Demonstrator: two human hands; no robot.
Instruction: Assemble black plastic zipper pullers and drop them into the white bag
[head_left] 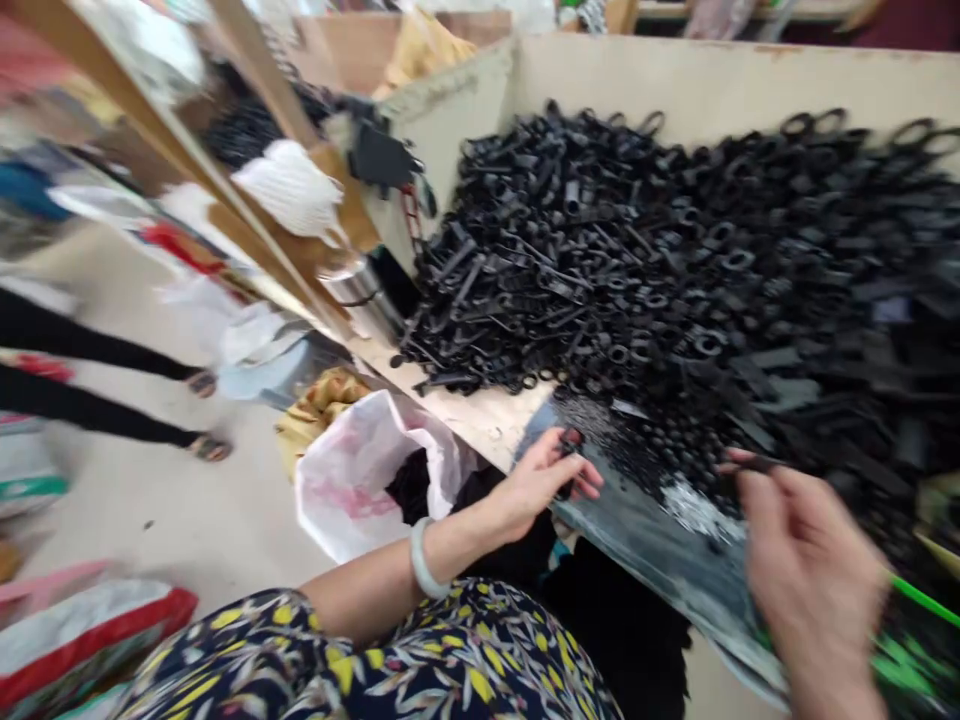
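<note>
A large heap of small black plastic parts [675, 260] fills the worktable, many of them with ring-shaped ends. My left hand [544, 480] rests at the table's near edge, its fingers closed on one small black part [568, 450]. My right hand [806, 570] is blurred at the lower right, pinching another black part [757, 463] between thumb and fingers. A pale bangle [421, 560] sits on my left wrist. Below my hands lies a dark shiny sheet [660, 555] at the table edge.
A white plastic bag [360, 480] with dark contents stands open on the floor beside the table. A beige board wall [720, 85] backs the heap. Wooden shelves [247, 150] hold clutter at the left. Another person's legs [97, 380] are on the floor at far left.
</note>
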